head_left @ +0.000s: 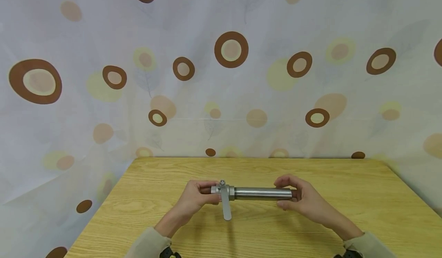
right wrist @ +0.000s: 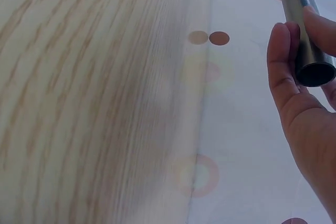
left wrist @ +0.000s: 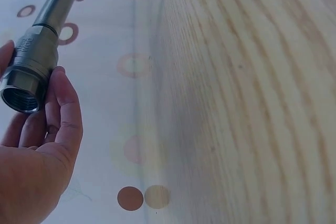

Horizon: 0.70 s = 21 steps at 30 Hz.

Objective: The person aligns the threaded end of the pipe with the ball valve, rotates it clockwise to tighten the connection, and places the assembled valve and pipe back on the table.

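A metal ball valve (head_left: 231,191) with a flat lever handle (head_left: 226,204) is held level above the table by my left hand (head_left: 193,198), thumb and fingers on its left end. A straight steel pipe (head_left: 262,193) runs from the valve's right side, its end against the valve. My right hand (head_left: 304,198) grips the pipe's free end between thumb and fingers. In the left wrist view, the threaded opening of the valve (left wrist: 23,93) faces the camera. The right wrist view shows the pipe's open end (right wrist: 315,74) beside the palm.
Below both hands lies a wood-grain table (head_left: 155,181). Behind it and at the sides hangs a pale cloth (head_left: 200,20) printed with brown rings and dots.
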{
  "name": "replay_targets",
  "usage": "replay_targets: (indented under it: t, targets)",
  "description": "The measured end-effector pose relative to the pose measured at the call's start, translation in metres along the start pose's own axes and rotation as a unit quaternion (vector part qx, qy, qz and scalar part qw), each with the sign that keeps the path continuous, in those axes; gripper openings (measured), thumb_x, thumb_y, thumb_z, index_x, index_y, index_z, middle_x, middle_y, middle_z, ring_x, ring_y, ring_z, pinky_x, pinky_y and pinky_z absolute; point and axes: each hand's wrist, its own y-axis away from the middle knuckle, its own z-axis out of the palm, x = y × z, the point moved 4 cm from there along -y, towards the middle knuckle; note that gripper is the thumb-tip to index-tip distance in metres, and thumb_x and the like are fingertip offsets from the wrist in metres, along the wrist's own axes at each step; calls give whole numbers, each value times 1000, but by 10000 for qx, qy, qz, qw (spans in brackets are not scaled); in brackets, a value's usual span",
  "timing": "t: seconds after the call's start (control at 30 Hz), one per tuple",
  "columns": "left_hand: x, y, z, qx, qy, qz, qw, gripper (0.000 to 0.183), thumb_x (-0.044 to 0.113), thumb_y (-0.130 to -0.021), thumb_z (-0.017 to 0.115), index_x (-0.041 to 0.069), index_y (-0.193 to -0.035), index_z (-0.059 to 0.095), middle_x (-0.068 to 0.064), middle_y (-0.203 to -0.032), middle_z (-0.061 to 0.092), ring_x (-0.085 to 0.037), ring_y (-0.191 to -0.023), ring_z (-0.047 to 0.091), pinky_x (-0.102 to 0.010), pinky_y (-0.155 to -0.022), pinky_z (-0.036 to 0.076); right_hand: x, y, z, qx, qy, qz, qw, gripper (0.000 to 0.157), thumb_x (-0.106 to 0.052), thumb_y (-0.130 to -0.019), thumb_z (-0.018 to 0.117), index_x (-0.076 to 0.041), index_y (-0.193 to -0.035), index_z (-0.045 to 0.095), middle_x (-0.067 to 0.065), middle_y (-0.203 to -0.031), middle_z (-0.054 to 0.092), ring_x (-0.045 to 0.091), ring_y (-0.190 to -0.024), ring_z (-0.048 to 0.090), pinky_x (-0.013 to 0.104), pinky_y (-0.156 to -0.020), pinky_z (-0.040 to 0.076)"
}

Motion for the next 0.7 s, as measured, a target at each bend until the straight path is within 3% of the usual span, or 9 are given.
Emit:
replay_targets:
  t: [0.3,0.5,0.7]
  targets:
    - [1,-2,-1,3,-14,18,10000,46,5,-93,80,-8,-135,67,-18,-119,75,-20,-101,75,-37,-87,62,1,0,-3,-35,-7,-46,10000,33,-4,-103,69,9,-131,59,21,-114,67,30,-94,72,42,-78,63]
    - [0,-4,-2,-3,-35,37,10000,44,4,-93,80,-8,-134,68,-17,-119,76,-19,-100,75,-36,-87,63,2,-1,-5,46,190,215,9996,33,-11,-106,65,10,-131,61,19,-103,71,28,-81,68,42,-72,61]
    - [1,-2,0,57,74,-14,10000,42,2,-92,80,-8,-132,69,-18,-118,76,-20,-98,75,-36,-86,63,2,-1,-3,135,112,63,9998,38,-7,-103,69,8,-135,57,23,-123,62,26,-90,70,40,-73,63]
